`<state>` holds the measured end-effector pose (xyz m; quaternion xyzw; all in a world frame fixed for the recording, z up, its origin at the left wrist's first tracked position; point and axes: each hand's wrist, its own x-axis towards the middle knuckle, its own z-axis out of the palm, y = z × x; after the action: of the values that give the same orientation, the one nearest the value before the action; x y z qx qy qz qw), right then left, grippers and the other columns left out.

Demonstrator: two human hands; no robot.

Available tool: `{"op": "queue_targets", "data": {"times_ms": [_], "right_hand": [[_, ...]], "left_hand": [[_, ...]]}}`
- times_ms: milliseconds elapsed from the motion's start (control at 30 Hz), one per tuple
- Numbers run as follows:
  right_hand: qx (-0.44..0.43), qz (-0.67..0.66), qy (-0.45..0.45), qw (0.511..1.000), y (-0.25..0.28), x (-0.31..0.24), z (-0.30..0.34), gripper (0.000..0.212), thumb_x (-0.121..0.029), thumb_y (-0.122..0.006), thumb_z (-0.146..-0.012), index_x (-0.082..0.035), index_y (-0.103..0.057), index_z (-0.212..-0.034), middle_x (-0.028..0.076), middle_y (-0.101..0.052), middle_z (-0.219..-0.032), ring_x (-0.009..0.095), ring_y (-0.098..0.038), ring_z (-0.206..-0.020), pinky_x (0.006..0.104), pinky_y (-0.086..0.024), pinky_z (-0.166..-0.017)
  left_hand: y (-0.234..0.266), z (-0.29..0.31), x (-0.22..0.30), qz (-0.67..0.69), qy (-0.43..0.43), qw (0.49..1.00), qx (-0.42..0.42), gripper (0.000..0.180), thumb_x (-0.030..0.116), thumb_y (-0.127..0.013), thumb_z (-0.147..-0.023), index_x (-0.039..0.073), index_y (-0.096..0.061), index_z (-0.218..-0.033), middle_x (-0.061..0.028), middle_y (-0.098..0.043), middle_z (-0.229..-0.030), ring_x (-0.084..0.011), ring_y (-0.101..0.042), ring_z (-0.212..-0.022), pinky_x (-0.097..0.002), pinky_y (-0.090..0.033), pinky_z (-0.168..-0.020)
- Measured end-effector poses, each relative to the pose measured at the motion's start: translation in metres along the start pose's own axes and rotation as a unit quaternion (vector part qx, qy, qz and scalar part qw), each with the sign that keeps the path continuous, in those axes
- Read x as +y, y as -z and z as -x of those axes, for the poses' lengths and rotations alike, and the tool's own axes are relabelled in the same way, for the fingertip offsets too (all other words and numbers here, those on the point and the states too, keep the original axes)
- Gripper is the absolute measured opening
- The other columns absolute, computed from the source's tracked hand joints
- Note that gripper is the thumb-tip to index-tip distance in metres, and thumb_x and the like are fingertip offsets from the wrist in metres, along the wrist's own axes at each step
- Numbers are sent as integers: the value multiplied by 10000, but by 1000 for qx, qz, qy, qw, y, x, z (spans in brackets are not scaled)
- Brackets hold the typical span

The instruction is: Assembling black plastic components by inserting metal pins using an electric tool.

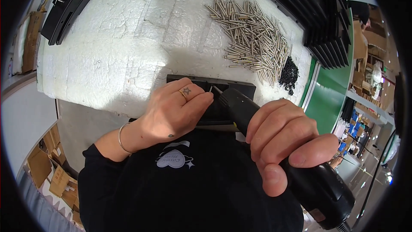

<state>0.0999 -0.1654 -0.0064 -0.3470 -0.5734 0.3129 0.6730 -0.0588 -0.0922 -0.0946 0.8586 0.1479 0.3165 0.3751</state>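
My right hand (287,146) is wrapped round a black electric screwdriver (326,195), which points up and to the left. Its bit (217,89) ends close to a thin silver metal pin (210,89). At that pin the fingers of my left hand (178,107) are closed in a pinch, with a ring on one finger. Both hands are over a long black metal part (242,87) lying at the near edge of the table. My left hand and the screwdriver cover much of this part, and the pin's lower end is hidden.
A white padded sheet (116,43) covers the table. Beyond my right hand lie a heap of silver pins (255,34) and a small pile of black screws (289,76). Black metal parts are stacked at the far right (309,13) and far left (73,6). A cable (377,167) hangs at the right.
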Motion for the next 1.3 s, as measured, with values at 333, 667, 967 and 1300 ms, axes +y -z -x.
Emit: {"op": "queue_targets", "data": {"times_ms": [333,667,967,1300], "right_hand": [[-100,39,-31,994,13,6,-19,339,-12,-653,-758,-113,-377,-927,-9,-532,-616,108,-529,-472,261,-466,-453],[82,62,52,993,-2,15,-7,111,26,-655,-702,-26,-560,-725,91,-585,-652,267,-585,-511,317,-485,-501],[129,99,23,986,-4,1,0,400,-191,-790,-690,-8,-524,-925,49,-584,-696,127,-591,-603,251,-454,-548],[426,231,33,874,113,-66,54,255,-24,-548,-811,-37,-477,-1056,23,-439,-638,118,-408,-504,296,-403,-547]], "left_hand": [[-3,-9,-3,30,11,999,-12,154,-34,-679,-687,5,-620,-824,-62,-549,-678,-228,-554,-612,-315,-459,-514],[4,-9,5,76,46,993,-76,158,110,-662,-727,5,-614,-834,-134,-583,-767,-319,-555,-684,-419,-460,-595],[1,-5,16,142,203,964,-97,349,240,-677,-746,42,-607,-1026,-132,-632,-993,-290,-621,-881,-328,-487,-758],[-2,-26,21,-40,73,992,-90,239,29,-784,-643,3,-666,-848,-72,-539,-649,-194,-513,-588,-296,-416,-532]]}}
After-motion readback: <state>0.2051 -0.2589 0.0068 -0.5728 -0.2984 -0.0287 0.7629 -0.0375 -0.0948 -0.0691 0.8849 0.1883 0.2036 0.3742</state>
